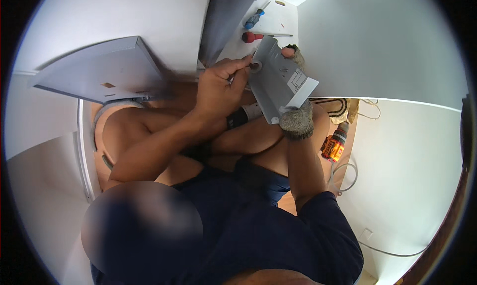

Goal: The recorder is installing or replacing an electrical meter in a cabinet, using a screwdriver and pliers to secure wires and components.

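Observation:
A bent grey sheet-metal cover (272,81) with a printed diagram label (297,82) is tilted above my crossed legs. My right hand (298,122), in a grey knitted glove with bare fingertips, grips its near right end. Gloved fingers also show past its far edge. My bare left hand (223,83) is closed in a pinch at the cover's left edge, beside a pale round ring (255,66). What lies between its thumb and finger is too small to make out.
A blue screwdriver (254,19) and a red-handled screwdriver (252,37) lie on the white surface ahead. An orange cordless drill (333,147) rests right of my knee, near a looped grey cable (352,178). A grey metal panel (99,69) stands at left. White walls enclose both sides.

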Demonstrator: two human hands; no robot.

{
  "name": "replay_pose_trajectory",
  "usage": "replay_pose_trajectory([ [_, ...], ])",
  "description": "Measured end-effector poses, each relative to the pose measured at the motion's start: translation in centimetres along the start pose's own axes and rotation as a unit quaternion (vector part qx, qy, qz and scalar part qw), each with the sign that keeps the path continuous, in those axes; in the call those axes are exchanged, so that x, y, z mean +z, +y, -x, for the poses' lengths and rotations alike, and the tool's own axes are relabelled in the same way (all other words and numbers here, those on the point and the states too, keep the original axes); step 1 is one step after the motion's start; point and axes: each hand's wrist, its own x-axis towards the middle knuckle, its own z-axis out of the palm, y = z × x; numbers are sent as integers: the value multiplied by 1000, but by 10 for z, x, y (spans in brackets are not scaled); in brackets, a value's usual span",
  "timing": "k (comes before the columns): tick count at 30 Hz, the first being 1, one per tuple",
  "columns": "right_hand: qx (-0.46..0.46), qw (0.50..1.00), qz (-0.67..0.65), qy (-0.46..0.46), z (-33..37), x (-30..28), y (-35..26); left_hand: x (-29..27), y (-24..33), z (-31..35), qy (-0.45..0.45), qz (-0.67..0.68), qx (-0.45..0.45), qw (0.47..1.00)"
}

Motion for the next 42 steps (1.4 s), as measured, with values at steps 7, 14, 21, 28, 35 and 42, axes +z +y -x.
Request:
replay_pose_trajectory([
  [7, 25, 985, -168, -19, 3, 4, -1, -1, 11, -3, -37, -184, 142, 972],
  [14, -293, 945, 122, -75, 20, 22, -12, 16, 29, -15, -64, -14, 132, 989],
  [21, -344, 829, 441, 27, 27, 8, -38, 39, 40, -27, -94, 277, -110, 950],
  [28, -350, 657, 648, 162, 36, -7, -43, 71, 38, -23, -91, -4, -130, 987],
  [35, -387, 665, 621, 147, 34, -15, -47, 75, 22, -43, -71, 178, -150, 970],
  [42, -402, 628, 616, 254, 39, -24, -68, 73, 14, -64, -50, 72, -93, 992],
])
